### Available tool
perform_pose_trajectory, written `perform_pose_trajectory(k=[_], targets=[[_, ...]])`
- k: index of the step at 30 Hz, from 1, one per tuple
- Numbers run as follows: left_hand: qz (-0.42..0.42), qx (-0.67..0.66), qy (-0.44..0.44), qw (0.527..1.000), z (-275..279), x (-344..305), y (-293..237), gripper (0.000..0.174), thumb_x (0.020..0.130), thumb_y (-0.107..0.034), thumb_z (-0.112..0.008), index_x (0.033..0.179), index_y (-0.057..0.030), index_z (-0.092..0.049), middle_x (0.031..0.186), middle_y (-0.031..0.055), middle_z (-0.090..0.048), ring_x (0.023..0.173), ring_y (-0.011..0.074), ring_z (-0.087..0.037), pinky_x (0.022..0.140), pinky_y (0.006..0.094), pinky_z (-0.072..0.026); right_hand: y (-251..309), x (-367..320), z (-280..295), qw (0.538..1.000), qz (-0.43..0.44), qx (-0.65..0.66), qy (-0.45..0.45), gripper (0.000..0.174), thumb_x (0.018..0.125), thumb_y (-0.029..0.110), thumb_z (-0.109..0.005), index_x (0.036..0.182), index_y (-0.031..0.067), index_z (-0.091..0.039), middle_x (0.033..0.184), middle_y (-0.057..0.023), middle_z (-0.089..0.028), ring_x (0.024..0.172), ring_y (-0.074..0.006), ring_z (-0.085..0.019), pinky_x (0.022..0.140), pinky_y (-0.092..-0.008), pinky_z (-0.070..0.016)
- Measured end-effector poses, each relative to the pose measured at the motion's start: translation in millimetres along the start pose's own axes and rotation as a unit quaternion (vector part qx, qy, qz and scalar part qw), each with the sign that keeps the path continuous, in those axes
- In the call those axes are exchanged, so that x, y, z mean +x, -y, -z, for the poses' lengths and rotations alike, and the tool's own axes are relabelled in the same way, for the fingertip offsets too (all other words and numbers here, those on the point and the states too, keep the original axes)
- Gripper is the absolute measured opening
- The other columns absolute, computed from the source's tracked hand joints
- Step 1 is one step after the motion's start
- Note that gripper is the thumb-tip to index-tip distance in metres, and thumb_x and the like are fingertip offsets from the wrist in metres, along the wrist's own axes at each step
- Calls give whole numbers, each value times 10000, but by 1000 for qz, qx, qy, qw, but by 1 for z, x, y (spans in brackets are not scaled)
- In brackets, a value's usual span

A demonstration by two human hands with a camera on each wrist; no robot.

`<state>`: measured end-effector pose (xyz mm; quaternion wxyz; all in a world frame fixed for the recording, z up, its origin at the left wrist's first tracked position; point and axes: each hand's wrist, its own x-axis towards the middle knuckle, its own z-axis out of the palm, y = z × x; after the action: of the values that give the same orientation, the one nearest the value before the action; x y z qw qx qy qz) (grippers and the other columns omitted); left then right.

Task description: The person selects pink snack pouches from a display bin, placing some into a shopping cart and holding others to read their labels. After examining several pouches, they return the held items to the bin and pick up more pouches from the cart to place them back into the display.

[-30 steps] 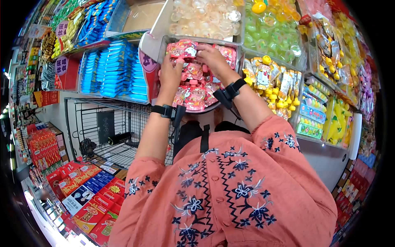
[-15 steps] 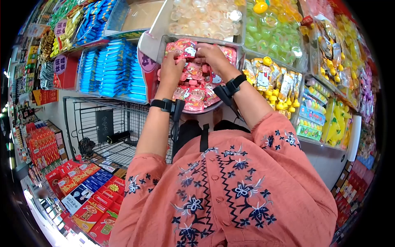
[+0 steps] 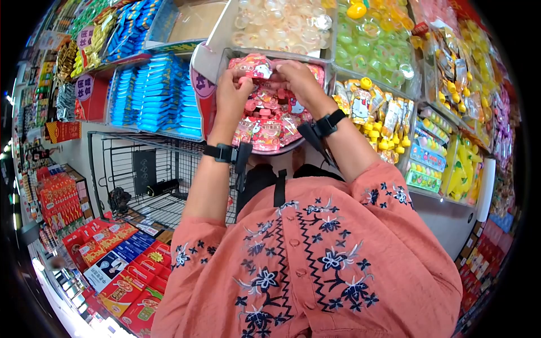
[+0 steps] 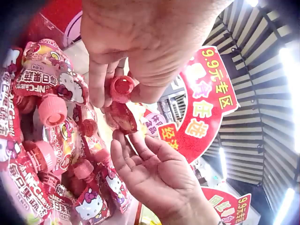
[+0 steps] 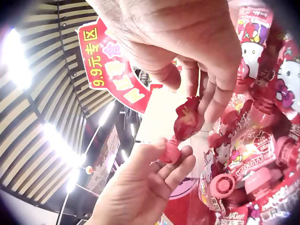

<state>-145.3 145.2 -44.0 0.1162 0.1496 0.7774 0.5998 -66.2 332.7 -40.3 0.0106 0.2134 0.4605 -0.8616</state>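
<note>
A red-pink drink pouch point(image 3: 255, 66) printed with a white cartoon cat is held up between both hands over a bin of similar pouches point(image 3: 265, 135). My left hand point(image 3: 230, 98) pinches its pink screw cap point(image 4: 123, 87), with thumb and fingers around it. At the pouch's other end is my right hand point(image 3: 301, 84); its fingers lie curled against the pouch body point(image 5: 185, 121), and its thumb stands apart from it in the right wrist view. Several capped pouches point(image 4: 56, 84) lie close below the hands.
Blue snack packets point(image 3: 158, 96) fill the bin at left, above a wire shopping cart point(image 3: 129, 174). Clear jelly cups point(image 3: 282, 28) sit behind, green ones point(image 3: 375, 56) further right. Yellow-capped pouches point(image 3: 369, 110) stand at right. Red gift boxes point(image 3: 129, 287) are at lower left.
The pouch has tilted and its printed face has turned slightly. Both hands have shifted a little and keep to its two ends. The body has barely moved.
</note>
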Motion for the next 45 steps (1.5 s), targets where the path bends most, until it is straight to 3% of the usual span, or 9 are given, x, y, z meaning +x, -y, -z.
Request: perform_pose_trajectory(k=[18,21,22,24,26,31,35,41,45], targets=[[-81,136,7,987,9,-69,-53,194,836,-37,-629,1025,-1,-607,998,134,-565,923,271,-567,797,346,-492,-7,-43,3,976,-120,-178,26,316,981,332,-619,1101,47,-552,973,-72,-638,768,-145,-652,663,-282,-550],[-94,92,32,991,16,-61,-53,211,831,-23,-596,1041,-2,-597,1015,146,-575,926,273,-576,806,349,-495,-12,-38,5,958,-13,-287,2,335,990,351,-605,1130,51,-556,959,-41,-623,780,-94,-600,661,-256,-499],[-122,71,50,989,18,-57,-56,226,861,-24,-569,1086,-7,-586,996,96,-586,911,190,-581,810,311,-492,-11,-39,1,965,19,-262,10,343,990,357,-607,1145,54,-559,959,-26,-616,795,-82,-586,672,-251,-487],[-34,-15,114,993,22,-53,-74,231,885,-24,-550,1114,-10,-577,993,53,-585,906,125,-561,811,274,-481,-5,-43,-9,973,85,-211,28,362,990,368,-611,1176,60,-566,958,5,-604,824,-58,-558,694,-242,-464],[20,-71,177,981,28,-47,-80,254,947,-68,-542,1195,-21,-568,998,-13,-573,902,39,-514,815,210,-449,8,-49,-5,980,-12,-159,118,391,987,382,-619,1219,72,-569,974,23,-603,863,-55,-553,734,-244,-462],[47,-107,137,984,21,-36,-76,376,982,-203,-612,1305,-18,-557,1063,-5,-593,902,47,-516,823,206,-441,-3,-60,-1,978,-128,-41,161,349,962,344,-680,1202,105,-598,967,36,-619,795,-47,-591,637,-212,-480],[88,-107,106,985,10,-31,-67,409,979,-212,-631,1305,20,-544,1139,49,-618,985,100,-563,866,229,-459,-4,-55,10,988,-76,9,131,275,963,306,-683,1135,101,-617,892,41,-639,732,-51,-622,648,-233,-531],[93,-130,137,978,3,-25,-80,442,972,-199,-653,1324,13,-491,1140,100,-644,1000,142,-643,812,270,-546,27,-50,22,986,13,-163,36,260,963,302,-676,1096,82,-640,849,40,-620,731,-31,-579,643,-220,-510],[152,-93,135,975,-5,-41,-52,424,965,-257,-668,1273,-7,-518,987,40,-634,834,103,-616,702,261,-534,25,-61,37,957,12,-290,23,296,952,342,-673,1048,64,-641,815,25,-612,725,-62,-574,612,-236,-469]])
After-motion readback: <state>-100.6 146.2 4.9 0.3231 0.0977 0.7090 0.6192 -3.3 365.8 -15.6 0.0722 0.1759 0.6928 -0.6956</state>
